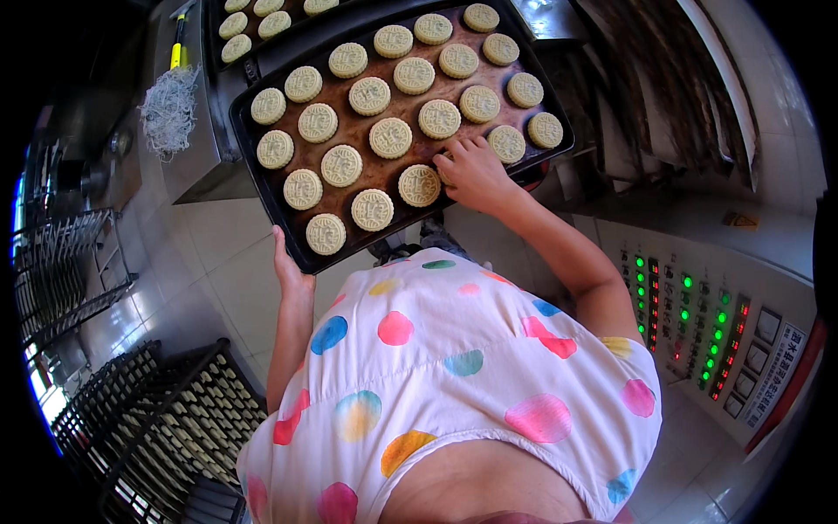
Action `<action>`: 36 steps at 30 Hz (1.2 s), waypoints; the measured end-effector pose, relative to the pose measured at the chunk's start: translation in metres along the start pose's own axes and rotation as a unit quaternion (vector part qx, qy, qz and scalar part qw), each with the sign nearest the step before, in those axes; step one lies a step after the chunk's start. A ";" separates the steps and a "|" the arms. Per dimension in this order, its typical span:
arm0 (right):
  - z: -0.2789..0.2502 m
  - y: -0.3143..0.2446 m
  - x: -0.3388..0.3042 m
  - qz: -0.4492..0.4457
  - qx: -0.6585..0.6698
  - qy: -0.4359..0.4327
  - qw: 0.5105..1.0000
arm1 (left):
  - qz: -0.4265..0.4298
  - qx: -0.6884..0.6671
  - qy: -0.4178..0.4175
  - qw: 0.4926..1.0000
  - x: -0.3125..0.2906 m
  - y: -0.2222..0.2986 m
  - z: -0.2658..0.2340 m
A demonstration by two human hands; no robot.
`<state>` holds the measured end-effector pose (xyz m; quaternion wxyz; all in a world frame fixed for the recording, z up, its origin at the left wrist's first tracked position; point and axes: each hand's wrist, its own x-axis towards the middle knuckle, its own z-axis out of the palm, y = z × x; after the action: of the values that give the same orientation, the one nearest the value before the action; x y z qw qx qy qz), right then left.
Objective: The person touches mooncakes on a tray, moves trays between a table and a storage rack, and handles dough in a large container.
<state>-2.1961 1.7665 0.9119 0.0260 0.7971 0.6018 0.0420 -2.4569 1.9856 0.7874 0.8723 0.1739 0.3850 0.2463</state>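
Observation:
A dark baking tray (349, 248) lies tilted in front of me, with rows of round, pale mooncakes (390, 138) on its brown-stained bottom. Their tops carry a pressed pattern and their rims are fluted. At the tray's near left corner, my left hand (292, 271) grips the edge, thumb along the outer side and the other fingers hidden. My right hand (478, 175) reaches over the near edge with fingers curled round a mooncake, which it mostly covers. Just left of those fingers sits another mooncake (419, 185); one more (506, 144) lies to their right.
Beyond is a second tray (249, 57) of mooncakes. A yellow-handled tool (177, 54) and a tangle of clear shreds (170, 109) lie on a metal surface at left. Loaded racks (188, 419) stand lower left. At right is a control panel (698, 323) with green and red lights.

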 end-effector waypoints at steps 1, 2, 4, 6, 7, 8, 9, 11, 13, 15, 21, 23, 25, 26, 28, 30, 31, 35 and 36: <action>0.000 -0.001 -0.001 0.007 -0.003 0.006 1.000 | 0.001 0.001 0.004 1.000 0.000 0.000 0.000; -0.001 -0.001 -0.001 0.014 -0.007 0.013 1.000 | 0.003 0.002 0.007 1.000 0.000 0.000 0.000; -0.002 0.000 -0.002 0.035 -0.005 0.022 0.999 | 0.003 0.005 0.015 1.000 0.001 0.001 0.000; -0.004 0.002 -0.004 0.062 0.008 0.028 0.998 | 0.001 0.008 0.024 1.000 0.001 0.001 0.000; -0.005 0.004 -0.005 0.060 0.017 0.037 0.997 | 0.002 0.008 0.020 1.000 0.001 0.002 0.000; -0.006 0.006 -0.006 0.058 0.025 0.046 0.997 | 0.003 0.007 0.015 1.000 0.001 0.002 0.001; -0.008 0.009 -0.007 0.056 0.026 0.044 0.997 | 0.006 0.005 0.009 1.000 0.002 0.003 0.001; -0.012 0.019 -0.007 0.065 0.078 0.091 0.991 | 0.007 0.015 0.018 1.000 0.003 0.004 0.002; -0.017 0.032 -0.005 0.079 0.094 0.109 0.986 | 0.009 0.020 0.024 0.999 0.003 0.005 0.002; -0.022 0.052 0.004 0.096 0.084 0.118 0.985 | 0.011 0.020 0.026 0.999 0.004 0.006 0.003; -0.015 0.120 0.076 0.117 0.072 0.163 0.977 | 0.023 0.037 0.030 0.999 0.005 0.006 0.004; -0.011 0.141 0.110 0.118 0.053 0.153 0.980 | 0.019 0.027 0.035 0.999 0.005 0.006 0.004; -0.005 0.157 0.145 0.105 0.027 0.139 0.984 | 0.023 0.020 0.030 0.999 0.005 0.006 0.003; -0.003 0.163 0.159 0.108 0.029 0.121 0.986 | 0.027 0.018 0.026 0.999 0.005 0.006 0.003; 0.001 0.173 0.185 0.125 0.026 0.076 0.989 | 0.039 0.018 0.023 0.999 0.005 0.007 0.003; 0.001 0.179 0.202 0.106 0.035 0.039 0.993 | 0.052 0.017 0.020 0.998 0.004 0.006 0.003; 0.002 0.181 0.208 0.101 0.033 0.006 0.994 | 0.054 0.018 0.036 0.998 0.004 0.007 0.003; 0.001 0.177 0.223 0.063 -0.031 -0.044 0.997 | 0.052 0.024 0.073 0.996 0.003 0.008 0.005; 0.001 0.175 0.226 0.056 -0.046 -0.058 0.996 | 0.047 0.026 0.078 0.996 0.002 0.009 0.005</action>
<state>-1.9675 1.9354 0.9352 0.0950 0.8284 0.5515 0.0242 -2.4542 1.9931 0.7939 0.8222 0.1940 0.4499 0.2896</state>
